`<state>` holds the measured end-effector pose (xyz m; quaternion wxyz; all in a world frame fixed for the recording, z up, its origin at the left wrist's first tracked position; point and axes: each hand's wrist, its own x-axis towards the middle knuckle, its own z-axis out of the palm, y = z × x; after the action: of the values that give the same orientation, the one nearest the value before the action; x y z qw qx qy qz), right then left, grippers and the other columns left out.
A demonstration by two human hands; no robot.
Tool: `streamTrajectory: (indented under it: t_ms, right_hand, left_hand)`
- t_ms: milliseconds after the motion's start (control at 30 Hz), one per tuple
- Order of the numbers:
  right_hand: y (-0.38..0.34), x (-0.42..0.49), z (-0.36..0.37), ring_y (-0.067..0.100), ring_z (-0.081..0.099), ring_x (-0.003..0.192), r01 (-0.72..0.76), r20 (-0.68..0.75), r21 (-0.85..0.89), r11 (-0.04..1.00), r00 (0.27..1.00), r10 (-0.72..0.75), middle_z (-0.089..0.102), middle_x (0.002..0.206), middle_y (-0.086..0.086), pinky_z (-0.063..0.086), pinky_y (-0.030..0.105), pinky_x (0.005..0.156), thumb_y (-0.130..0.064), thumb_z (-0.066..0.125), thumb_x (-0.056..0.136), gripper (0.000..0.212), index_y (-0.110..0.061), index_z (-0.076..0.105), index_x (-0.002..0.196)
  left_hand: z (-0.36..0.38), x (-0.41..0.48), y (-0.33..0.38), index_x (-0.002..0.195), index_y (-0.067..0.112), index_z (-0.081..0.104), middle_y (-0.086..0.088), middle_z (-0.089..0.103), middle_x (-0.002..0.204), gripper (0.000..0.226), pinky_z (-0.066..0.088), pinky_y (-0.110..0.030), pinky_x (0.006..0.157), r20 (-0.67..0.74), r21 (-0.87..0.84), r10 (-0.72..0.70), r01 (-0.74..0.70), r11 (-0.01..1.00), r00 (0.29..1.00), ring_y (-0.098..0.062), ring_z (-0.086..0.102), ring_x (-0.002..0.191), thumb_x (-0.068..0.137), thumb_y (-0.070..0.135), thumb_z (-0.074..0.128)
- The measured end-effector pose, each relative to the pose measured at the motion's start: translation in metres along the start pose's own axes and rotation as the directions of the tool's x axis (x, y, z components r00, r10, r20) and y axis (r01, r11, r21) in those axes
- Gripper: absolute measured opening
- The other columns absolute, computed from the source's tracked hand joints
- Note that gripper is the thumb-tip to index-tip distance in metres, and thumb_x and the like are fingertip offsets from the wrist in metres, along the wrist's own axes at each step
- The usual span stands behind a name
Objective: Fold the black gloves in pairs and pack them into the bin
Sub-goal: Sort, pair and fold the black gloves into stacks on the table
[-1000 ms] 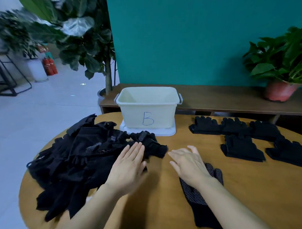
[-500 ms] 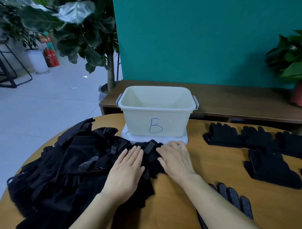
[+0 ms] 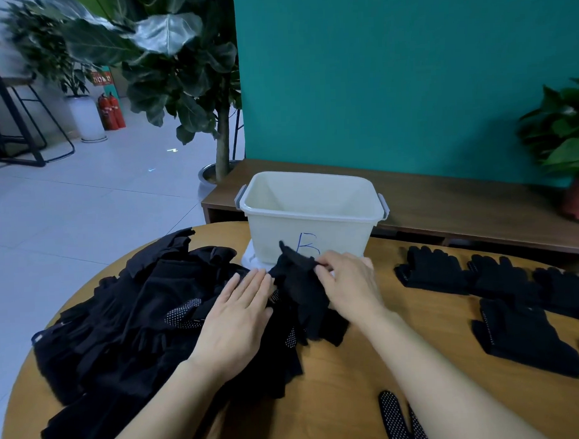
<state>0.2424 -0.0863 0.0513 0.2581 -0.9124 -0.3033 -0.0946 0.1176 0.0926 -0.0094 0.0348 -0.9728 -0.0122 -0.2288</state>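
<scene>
Round and wooden, the table (image 3: 337, 398) stands before a teal wall (image 3: 391, 77) and carries a white bin (image 3: 334, 222) marked B, a heap of black gloves (image 3: 127, 323) on its left side and laid-out gloves (image 3: 518, 329) on its right. The left hand (image 3: 234, 323) lies flat with straight fingers on the heap, while the right hand (image 3: 349, 286) pinches one black glove (image 3: 300, 284), raised just in front of the bin.

Right hand (image 3: 349, 289) pinches glove (image 3: 300, 286) — bin (image 3: 275, 234) behind.
</scene>
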Motion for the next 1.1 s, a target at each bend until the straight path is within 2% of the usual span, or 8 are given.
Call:
streamTrajectory:
  t_ms: [200, 400, 567, 633, 700, 800, 900, 1100]
  right_hand:
    - [-0.024, 0.003, -0.055, 0.018, 0.052, 0.091, -0.004, 0.019, 0.076, 0.997, 1.0, 0.002, 0.069, 0.096, -0.007, 0.032, 0.031, 0.092, -0.027, 0.049, 0.1, 0.013, -0.028, 0.061, 0.096]
    - [-0.039, -0.022, -0.095, 0.021, 0.058, 0.093, -0.013, 0.051, 0.179, 0.984, 0.999, 0.004, 0.068, 0.086, -0.007, 0.04, 0.04, 0.099, -0.023, 0.052, 0.098, 0.014, -0.023, 0.062, 0.088]
    - [-0.037, -0.063, -0.132, -0.005, 0.055, 0.06, -0.084, 0.255, 0.475, 0.876, 0.966, -0.046, 0.062, 0.064, -0.015, 0.042, 0.014, 0.064, -0.012, 0.054, 0.1, 0.027, -0.022, 0.06, 0.076]
    - [-0.029, -0.08, -0.14, 0.005, 0.063, 0.071, -0.127, 0.29, 0.507, 0.853, 0.957, -0.03, 0.07, 0.077, -0.001, 0.048, 0.021, 0.071, -0.014, 0.057, 0.099, 0.021, -0.018, 0.064, 0.08]
    - [-0.019, -0.098, -0.144, 0.013, 0.071, 0.087, -0.185, 0.31, 0.577, 0.796, 0.951, -0.003, 0.075, 0.093, 0.006, 0.053, 0.023, 0.079, -0.013, 0.061, 0.096, 0.008, -0.016, 0.069, 0.094]
    - [-0.005, -0.12, -0.142, 0.011, 0.072, 0.086, -0.25, 0.296, 0.643, 0.724, 0.953, 0.067, 0.076, 0.098, 0.009, 0.057, 0.023, 0.075, -0.007, 0.066, 0.092, 0.013, -0.007, 0.071, 0.104]
    - [0.007, -0.132, -0.141, 0.018, 0.065, 0.082, -0.26, 0.228, 0.599, 0.758, 0.962, 0.149, 0.069, 0.101, 0.029, 0.055, 0.047, 0.09, -0.012, 0.068, 0.091, 0.029, 0.016, 0.064, 0.096]
    - [0.015, -0.143, -0.152, -0.004, 0.045, 0.043, -0.292, 0.226, 0.611, 0.736, 0.955, 0.191, 0.05, 0.045, -0.011, 0.041, 0.015, 0.048, -0.009, 0.065, 0.093, 0.04, -0.003, 0.046, 0.058]
  left_hand:
    - [-0.049, 0.007, -0.003, 0.14, 0.001, 0.052, -0.012, 0.05, 0.147, 0.073, 0.011, -0.034, 0.118, 0.03, -0.01, -0.063, 0.063, 0.998, 0.998, -0.025, 0.044, 0.14, 0.106, 0.045, 0.004]
    - [-0.093, 0.014, 0.013, 0.153, 0.008, 0.034, -0.003, 0.033, 0.158, 0.066, 0.006, -0.032, 0.121, -0.092, -0.236, -0.115, 0.091, 0.968, 0.989, -0.017, 0.027, 0.148, 0.1, 0.048, 0.037]
    - [-0.145, 0.018, 0.052, 0.141, 0.027, 0.05, 0.021, 0.047, 0.14, 0.048, 0.034, -0.023, 0.105, 0.114, -0.824, -0.262, 0.239, 0.513, 0.958, 0.004, 0.043, 0.123, 0.096, 0.034, 0.064]
    - [-0.154, 0.017, 0.069, 0.108, 0.017, 0.068, 0.005, 0.072, 0.108, 0.018, 0.046, -0.021, 0.08, 0.246, -0.905, -0.212, 0.302, 0.298, 0.946, -0.005, 0.063, 0.09, 0.096, 0.03, 0.065]
    - [-0.155, 0.015, 0.084, 0.091, -0.001, 0.062, -0.017, 0.072, 0.09, 0.029, 0.051, -0.03, 0.07, 0.297, -0.914, -0.183, 0.335, 0.227, 0.937, -0.016, 0.064, 0.074, 0.097, 0.028, 0.064]
    - [-0.152, 0.01, 0.109, 0.081, 0.001, 0.063, -0.016, 0.074, 0.088, 0.027, 0.057, -0.036, 0.075, 0.331, -0.92, -0.108, 0.347, 0.183, 0.937, -0.021, 0.07, 0.078, 0.096, 0.023, 0.065]
    - [-0.146, 0.007, 0.125, 0.072, 0.011, 0.062, -0.009, 0.075, 0.081, 0.026, 0.051, -0.029, 0.069, 0.36, -0.91, -0.079, 0.369, 0.188, 0.93, -0.016, 0.068, 0.072, 0.095, 0.022, 0.066]
    - [-0.148, 0.011, 0.14, 0.08, 0.002, 0.063, -0.013, 0.075, 0.084, 0.026, 0.051, -0.034, 0.074, 0.373, -0.904, -0.065, 0.379, 0.199, 0.925, -0.019, 0.067, 0.073, 0.096, 0.022, 0.066]
